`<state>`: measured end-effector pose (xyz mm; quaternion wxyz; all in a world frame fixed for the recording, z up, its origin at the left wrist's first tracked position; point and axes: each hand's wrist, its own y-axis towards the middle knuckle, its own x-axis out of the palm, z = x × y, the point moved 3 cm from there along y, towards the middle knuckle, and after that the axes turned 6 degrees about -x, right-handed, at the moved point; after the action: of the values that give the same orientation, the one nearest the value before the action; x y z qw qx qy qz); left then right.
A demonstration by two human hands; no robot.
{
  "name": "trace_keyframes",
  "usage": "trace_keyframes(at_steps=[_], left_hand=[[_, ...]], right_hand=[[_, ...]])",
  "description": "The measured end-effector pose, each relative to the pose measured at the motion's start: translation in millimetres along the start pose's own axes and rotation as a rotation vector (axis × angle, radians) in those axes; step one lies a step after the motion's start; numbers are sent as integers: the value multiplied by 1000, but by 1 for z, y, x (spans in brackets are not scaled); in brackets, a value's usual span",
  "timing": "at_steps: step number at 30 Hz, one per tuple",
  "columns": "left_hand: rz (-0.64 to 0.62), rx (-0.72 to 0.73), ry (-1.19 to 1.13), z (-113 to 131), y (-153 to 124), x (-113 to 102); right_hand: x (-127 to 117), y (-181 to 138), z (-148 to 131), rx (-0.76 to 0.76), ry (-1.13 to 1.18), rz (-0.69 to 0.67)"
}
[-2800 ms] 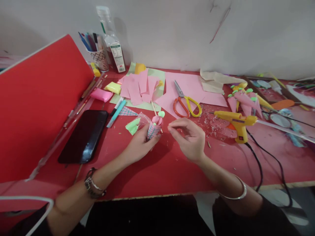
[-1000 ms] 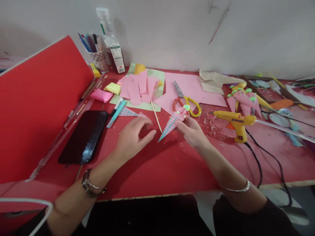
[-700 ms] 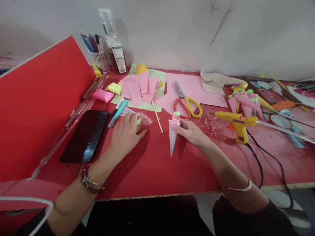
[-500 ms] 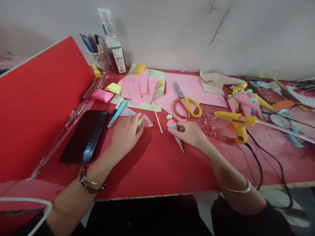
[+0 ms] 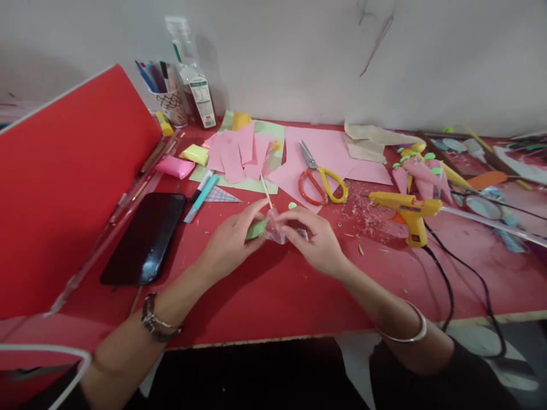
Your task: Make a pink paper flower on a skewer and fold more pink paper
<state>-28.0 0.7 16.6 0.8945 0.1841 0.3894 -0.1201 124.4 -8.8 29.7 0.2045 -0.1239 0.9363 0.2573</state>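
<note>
Left hand: the left hand [image 5: 231,244] is closed in a pinch, thumb on top and fingers beneath, on a small light green piece [image 5: 256,229], just above the red tabletop [image 5: 273,296].
Right hand: the right hand [image 5: 315,240] has its fingers curled, with thumb and forefinger nipped on a small crumpled clear plastic bag [image 5: 274,231].
Bag and piece: they touch. The bag sits between the two hands with the green piece at its left end, near the middle of the table and in front of the scissors.
Under the right hand: a scrap of pink-and-blue checked paper [image 5: 302,233] shows between the fingers. Most of it is hidden, so its shape is hard to tell.
Just behind the hands: a thin wooden stick [image 5: 265,191] lies slanted, and a small round green dot [image 5: 292,205] lies beside it.
To the left: a flat checked paper triangle [image 5: 223,196], a teal pen [image 5: 200,197], a black phone [image 5: 145,236] lying flat, and a large tilted red board [image 5: 64,182].
At the back: a heap of pink paper pieces [image 5: 243,151], a pink block [image 5: 175,166] and a yellow block [image 5: 195,154] side by side, a patterned cup of pens [image 5: 171,105], and a clear plastic bottle [image 5: 193,80].
To the right: scissors with red and yellow handles [image 5: 320,183] on pink paper, a yellow glue gun [image 5: 405,208] with a black cord [image 5: 448,285], and a cluster of pink paper cones with green tops [image 5: 421,171].
Wrists: a metal wristband [image 5: 160,324] on the left and a silver bangle [image 5: 410,336] on the right.
</note>
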Motion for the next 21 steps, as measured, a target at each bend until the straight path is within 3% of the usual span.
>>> trace_keyframes(at_steps=[4,14,21], left_hand=[[19,14,4,0,-2,0],[74,14,58,0,-4,-1],[76,24,76,1,-3,-1]], right_hand=[[4,-3,7,176,226,82],[10,-2,14,355,434,37],[8,-2,10,279,319,-27]])
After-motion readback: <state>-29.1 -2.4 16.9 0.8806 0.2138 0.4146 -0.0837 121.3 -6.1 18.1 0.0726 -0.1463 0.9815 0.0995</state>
